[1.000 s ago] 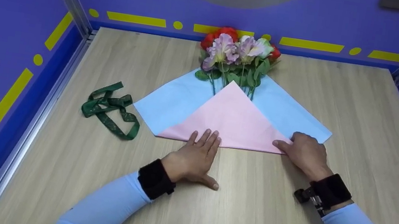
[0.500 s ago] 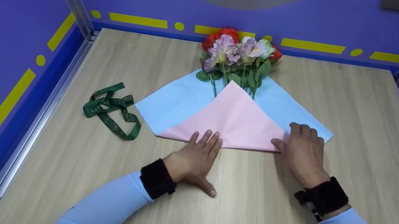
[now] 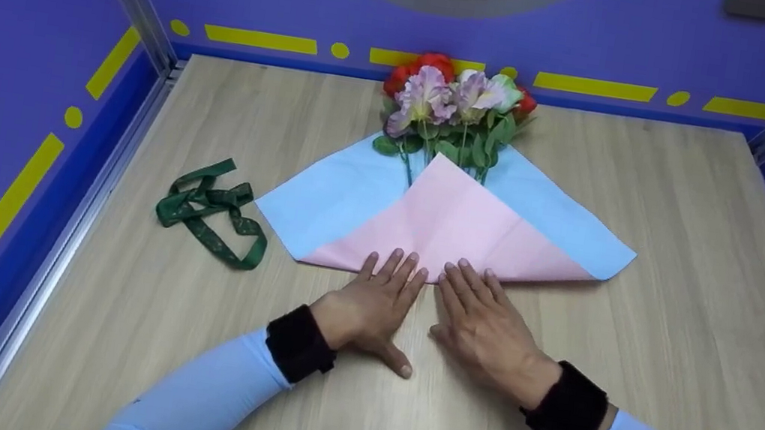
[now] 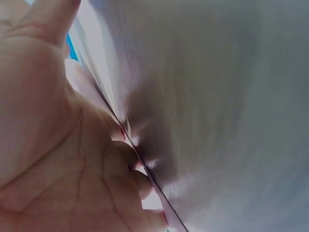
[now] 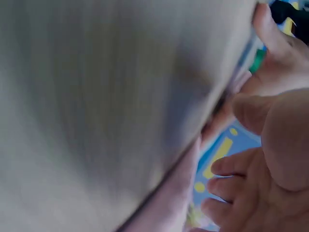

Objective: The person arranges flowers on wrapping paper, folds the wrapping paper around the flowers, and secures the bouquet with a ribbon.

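A sheet of wrapping paper, blue on one face (image 3: pixel 329 188) and pink on the folded-up flap (image 3: pixel 462 215), lies on the table. Artificial flowers (image 3: pixel 430 101), red, lilac and white, rest on it with their stems tucked behind the flap. My left hand (image 3: pixel 368 311) lies flat, fingers extended over the fold at the near edge, thumb out on the wood. Beside it my right hand (image 3: pixel 489 337) reaches the same edge with straight fingers on the pink paper. The flap's right end stands slightly lifted. In the right wrist view, the right palm (image 5: pixel 270 164) faces the camera.
A tangled green ribbon (image 3: pixel 213 209) lies left of the paper. Purple panels with yellow marks (image 3: pixel 264 39) border the wooden table (image 3: pixel 690 238) at the back and both sides.
My right hand has let go of the paper's right corner and moved left to the middle of the fold, beside the left hand. The flap's right side has shifted upward. The left hand stays put.
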`<control>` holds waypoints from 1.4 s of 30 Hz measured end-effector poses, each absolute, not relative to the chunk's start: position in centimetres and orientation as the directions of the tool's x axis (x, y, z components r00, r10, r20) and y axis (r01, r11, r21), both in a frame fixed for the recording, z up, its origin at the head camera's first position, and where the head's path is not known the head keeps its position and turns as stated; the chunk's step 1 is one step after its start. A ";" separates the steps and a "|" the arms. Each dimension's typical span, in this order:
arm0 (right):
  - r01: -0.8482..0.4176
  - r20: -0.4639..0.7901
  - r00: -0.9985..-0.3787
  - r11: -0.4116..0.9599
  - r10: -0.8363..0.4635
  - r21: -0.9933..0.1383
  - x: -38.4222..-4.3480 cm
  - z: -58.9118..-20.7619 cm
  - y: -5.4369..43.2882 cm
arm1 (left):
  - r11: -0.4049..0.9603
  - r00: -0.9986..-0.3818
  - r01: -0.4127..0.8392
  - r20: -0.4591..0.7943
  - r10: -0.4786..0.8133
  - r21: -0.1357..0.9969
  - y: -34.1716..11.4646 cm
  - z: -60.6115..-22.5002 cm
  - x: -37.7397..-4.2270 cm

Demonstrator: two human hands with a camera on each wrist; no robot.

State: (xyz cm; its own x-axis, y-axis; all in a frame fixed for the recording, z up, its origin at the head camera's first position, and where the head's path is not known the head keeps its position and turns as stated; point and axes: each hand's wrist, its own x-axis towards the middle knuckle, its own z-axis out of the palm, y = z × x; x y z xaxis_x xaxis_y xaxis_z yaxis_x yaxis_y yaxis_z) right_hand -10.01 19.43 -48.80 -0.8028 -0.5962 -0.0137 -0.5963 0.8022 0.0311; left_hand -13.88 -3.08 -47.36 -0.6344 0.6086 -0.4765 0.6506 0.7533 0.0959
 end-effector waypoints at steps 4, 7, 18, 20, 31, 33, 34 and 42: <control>-0.578 -0.154 -0.800 0.813 -0.580 -0.062 -10.1 -49.2 19.3 | 0.754 -0.635 0.650 -0.479 0.607 0.093 -3.2 -47.3 -13.8; -0.573 -0.193 -0.791 0.814 -0.581 -0.100 -10.1 -49.3 19.5 | 0.758 -0.640 0.646 -0.475 0.604 0.094 -3.2 -47.3 -13.7; -0.555 -0.156 -0.807 0.821 -0.570 -0.133 -9.4 -49.3 21.4 | 0.760 -0.641 0.642 -0.474 0.603 0.098 -3.2 -47.2 -13.7; -0.556 -0.131 -0.810 0.819 -0.572 -0.140 -9.1 -49.3 22.0 | 0.759 -0.640 0.644 -0.475 0.605 0.098 -3.1 -47.2 -13.7; -0.506 -0.111 -0.843 0.845 -0.527 -0.172 -7.8 -49.2 24.9 | 0.748 -0.626 0.654 -0.475 0.618 0.112 -3.1 -47.2 -13.7; -0.495 -0.111 -0.849 0.851 -0.516 -0.176 -7.7 -49.2 25.3 | 0.745 -0.623 0.656 -0.473 0.623 0.119 -3.1 -47.2 -13.8; -0.489 -0.110 -0.852 0.854 -0.511 -0.179 -7.6 -49.2 25.4 | 0.746 -0.622 0.655 -0.473 0.624 0.123 -3.1 -47.2 -13.8; -0.406 -0.152 -0.886 0.891 -0.438 -0.202 -7.0 -49.2 27.9 | 0.752 -0.611 0.640 -0.491 0.621 0.155 -3.2 -47.2 -13.9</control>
State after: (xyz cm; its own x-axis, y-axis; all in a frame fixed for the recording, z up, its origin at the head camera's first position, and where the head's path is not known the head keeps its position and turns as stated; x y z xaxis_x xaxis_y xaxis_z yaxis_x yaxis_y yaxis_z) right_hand -6.95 27.89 -49.25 -0.8859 -0.4382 -0.1525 -0.4061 0.8912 -0.2021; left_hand -13.94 -3.19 -47.24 -0.6108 0.6212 -0.4909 0.6405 0.7522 0.1550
